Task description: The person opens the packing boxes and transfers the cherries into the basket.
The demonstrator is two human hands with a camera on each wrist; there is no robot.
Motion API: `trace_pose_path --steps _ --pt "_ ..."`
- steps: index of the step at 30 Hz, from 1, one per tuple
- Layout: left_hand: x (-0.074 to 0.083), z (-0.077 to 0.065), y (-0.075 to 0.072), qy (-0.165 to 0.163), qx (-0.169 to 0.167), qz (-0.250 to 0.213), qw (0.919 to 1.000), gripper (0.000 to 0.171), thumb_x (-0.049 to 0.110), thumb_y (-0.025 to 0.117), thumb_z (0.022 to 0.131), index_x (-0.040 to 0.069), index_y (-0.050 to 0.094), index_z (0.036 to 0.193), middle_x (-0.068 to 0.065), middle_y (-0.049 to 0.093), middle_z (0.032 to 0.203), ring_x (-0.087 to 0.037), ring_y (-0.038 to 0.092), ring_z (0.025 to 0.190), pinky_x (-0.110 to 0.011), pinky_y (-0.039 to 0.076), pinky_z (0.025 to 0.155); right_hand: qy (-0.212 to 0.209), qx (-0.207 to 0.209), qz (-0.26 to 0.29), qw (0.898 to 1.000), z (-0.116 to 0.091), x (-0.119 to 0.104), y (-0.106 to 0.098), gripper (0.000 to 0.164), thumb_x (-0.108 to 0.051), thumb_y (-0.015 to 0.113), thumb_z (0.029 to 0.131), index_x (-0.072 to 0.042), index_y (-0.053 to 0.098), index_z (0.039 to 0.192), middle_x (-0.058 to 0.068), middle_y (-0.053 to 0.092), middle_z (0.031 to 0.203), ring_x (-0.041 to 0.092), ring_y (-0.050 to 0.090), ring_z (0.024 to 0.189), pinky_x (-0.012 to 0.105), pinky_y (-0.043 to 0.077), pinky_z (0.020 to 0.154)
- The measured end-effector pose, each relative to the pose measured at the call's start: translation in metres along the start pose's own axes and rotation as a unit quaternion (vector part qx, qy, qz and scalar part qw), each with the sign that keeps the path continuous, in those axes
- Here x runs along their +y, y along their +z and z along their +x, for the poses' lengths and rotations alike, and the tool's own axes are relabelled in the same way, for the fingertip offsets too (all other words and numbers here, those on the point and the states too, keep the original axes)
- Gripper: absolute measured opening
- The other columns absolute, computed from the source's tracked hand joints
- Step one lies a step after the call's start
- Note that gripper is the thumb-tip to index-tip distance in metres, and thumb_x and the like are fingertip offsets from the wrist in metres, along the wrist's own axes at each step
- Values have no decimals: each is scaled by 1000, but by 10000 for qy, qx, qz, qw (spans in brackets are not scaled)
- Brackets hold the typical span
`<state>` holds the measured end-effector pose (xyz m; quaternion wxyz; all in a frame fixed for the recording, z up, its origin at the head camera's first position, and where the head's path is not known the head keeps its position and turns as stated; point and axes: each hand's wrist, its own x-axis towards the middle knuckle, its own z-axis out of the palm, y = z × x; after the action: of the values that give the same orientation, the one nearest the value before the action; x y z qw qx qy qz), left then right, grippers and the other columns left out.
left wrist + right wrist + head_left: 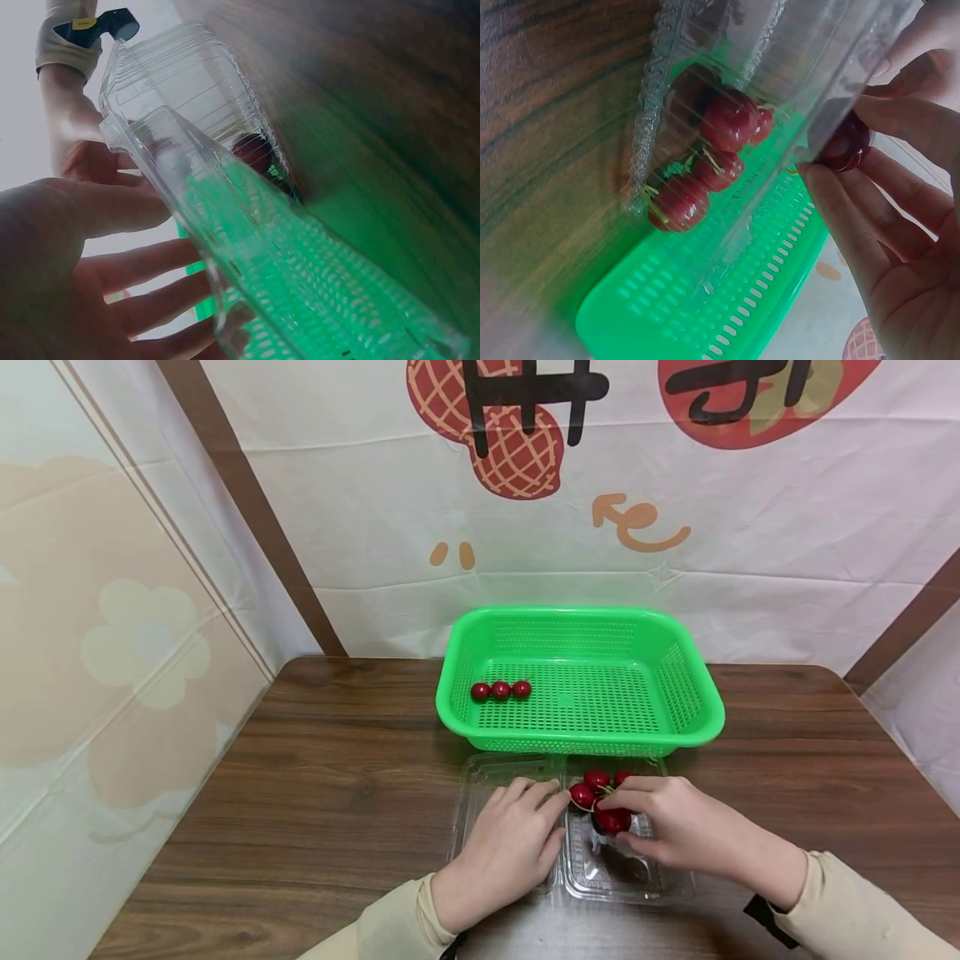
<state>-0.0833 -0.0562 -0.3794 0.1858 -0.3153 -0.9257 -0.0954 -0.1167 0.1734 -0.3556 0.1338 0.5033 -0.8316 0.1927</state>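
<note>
A clear plastic clamshell box (611, 890) stands spread on the table in front of the basket, its two halves side by side. Several dark red cherries (731, 120) with green stems lie in its right half. My right hand (678, 827) pinches another cherry (846, 141) between thumb and fingers, over that half at the box's rim. On the left, my left hand (504, 843) reaches across the other half, fingers loosely extended and touching the plastic near the middle fold. The left wrist view shows those fingers (150, 270) along the clear edge.
Just behind the box sits a green perforated basket (577, 742). Three cherries (501, 691) lie in a row at its left side. The brown wooden table (337, 777) ends against a printed cloth backdrop (360, 510).
</note>
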Motion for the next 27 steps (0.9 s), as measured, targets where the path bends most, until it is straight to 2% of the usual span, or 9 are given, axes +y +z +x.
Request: trace_pose_path --steps 9,17,27 --pt "-1 0 1 20 26 -9 10000 35 27 61 82 13 65 114 -4 63 117 -20 53 104 -34 48 78 -80 106 -109 9999 3 6 -8 33 -8 75 62 -10 68 94 -5 64 85 5 58 75 22 53 61" --pt "-1 0 0 24 45 37 10000 36 27 61 82 12 65 114 -4 64 116 -20 53 104 -34 47 78 26 82 -139 9999 8 9 -16 32 -7 75 63 -9 68 94 -4 64 83 4 58 71 20 52 58" --pt "-1 0 -1 -8 -33 -4 10000 36 28 60 83 12 64 115 -4 63 117 -20 52 104 -34 47 79 -226 335 -293 9988 16 13 -24 32 -7 76 60 -8 69 91 -5 64 80 4 57 69 20 52 58"
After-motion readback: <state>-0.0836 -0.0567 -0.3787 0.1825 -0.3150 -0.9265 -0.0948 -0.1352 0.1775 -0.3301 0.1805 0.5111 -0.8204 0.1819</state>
